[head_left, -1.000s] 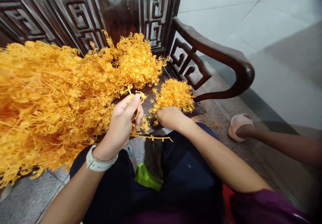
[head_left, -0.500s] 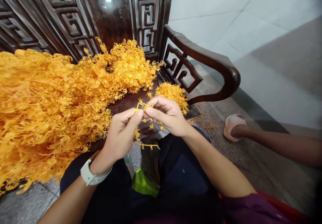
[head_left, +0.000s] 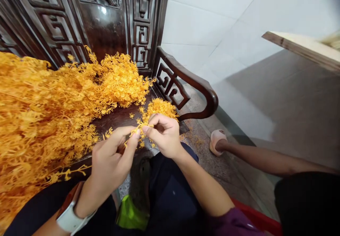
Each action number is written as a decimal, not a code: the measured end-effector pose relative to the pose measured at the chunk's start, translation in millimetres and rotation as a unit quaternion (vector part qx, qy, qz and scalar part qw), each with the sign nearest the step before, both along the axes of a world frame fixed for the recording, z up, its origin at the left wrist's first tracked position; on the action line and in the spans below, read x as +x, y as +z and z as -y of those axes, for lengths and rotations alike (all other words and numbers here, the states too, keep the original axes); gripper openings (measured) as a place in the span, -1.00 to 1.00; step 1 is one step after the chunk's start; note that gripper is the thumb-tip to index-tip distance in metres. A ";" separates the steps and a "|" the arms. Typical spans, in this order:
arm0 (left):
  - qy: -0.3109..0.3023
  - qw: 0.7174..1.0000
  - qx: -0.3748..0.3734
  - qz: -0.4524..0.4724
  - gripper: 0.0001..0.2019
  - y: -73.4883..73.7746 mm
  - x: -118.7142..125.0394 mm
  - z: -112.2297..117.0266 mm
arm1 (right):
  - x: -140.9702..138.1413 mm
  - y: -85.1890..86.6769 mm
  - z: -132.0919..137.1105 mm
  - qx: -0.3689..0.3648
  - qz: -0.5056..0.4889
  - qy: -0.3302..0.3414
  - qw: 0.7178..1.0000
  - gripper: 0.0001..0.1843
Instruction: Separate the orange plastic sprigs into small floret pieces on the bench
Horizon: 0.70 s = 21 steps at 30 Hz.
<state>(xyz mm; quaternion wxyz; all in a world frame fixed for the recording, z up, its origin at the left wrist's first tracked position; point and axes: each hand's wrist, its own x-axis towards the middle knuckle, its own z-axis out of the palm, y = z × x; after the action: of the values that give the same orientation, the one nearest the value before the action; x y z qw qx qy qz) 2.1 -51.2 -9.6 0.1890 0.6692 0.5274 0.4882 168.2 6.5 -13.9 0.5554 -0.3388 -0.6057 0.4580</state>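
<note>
My left hand (head_left: pixel 113 160), with a pale watch on its wrist, pinches a thin yellow-orange plastic flower piece (head_left: pixel 135 131) between thumb and index finger. Fingertips of my right hand (head_left: pixel 165 136) are closed on the same piece from the other side, close to the left thumb. Just behind the right hand is a small heap of loose flower heads (head_left: pixel 162 107). To the left spreads a large pile of orange plastic flower stems (head_left: pixel 53 112), and one branched stem (head_left: pixel 70 173) sticks out near my left wrist.
The flowers lie on a dark carved wooden bench (head_left: pixel 111 117) with a curved armrest (head_left: pixel 196 82). A wooden board's edge (head_left: pixel 294 45) juts in at upper right. Another person's leg and slipper (head_left: pixel 217 141) are on the right. Something bright green (head_left: pixel 131 214) lies below my hands.
My view has shifted, so the bench sits further left and the board has come into sight. The strand hanging below my hands is gone from there. Both hands still pinch a flower piece.
</note>
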 end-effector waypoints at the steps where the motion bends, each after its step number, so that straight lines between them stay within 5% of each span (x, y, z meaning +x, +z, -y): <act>1: -0.002 1.000 0.021 -0.014 -0.88 -0.3 0.6 0.7 | -1.3 -0.3 1.3 0.012 0.006 -0.007 1.000 -0.67; 3: -0.012 0.999 0.016 -0.034 -0.92 1.1 0.4 0.5 | -3.3 -1.7 3.1 0.038 0.009 -0.016 0.999 -0.68; 10: -0.139 0.968 -0.206 0.012 -0.76 15.7 -8.0 -8.9 | 5.5 -1.9 -0.7 0.045 0.019 0.082 0.995 -0.66; 17: -0.144 0.968 -0.203 0.033 -0.61 17.8 -10.6 -10.0 | 9.5 3.3 -3.3 -0.031 0.034 0.121 0.992 -0.67; 21: -0.111 0.975 -0.194 0.006 -0.59 16.0 -11.2 -12.4 | 8.5 2.0 -1.2 -0.015 0.081 0.128 0.988 -0.68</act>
<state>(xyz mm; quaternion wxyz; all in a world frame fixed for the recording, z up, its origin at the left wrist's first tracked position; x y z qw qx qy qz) -9.1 -38.8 6.5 0.3711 0.6711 0.5335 0.3568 176.7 7.7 -11.9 0.4363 -0.3031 -0.6803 0.5049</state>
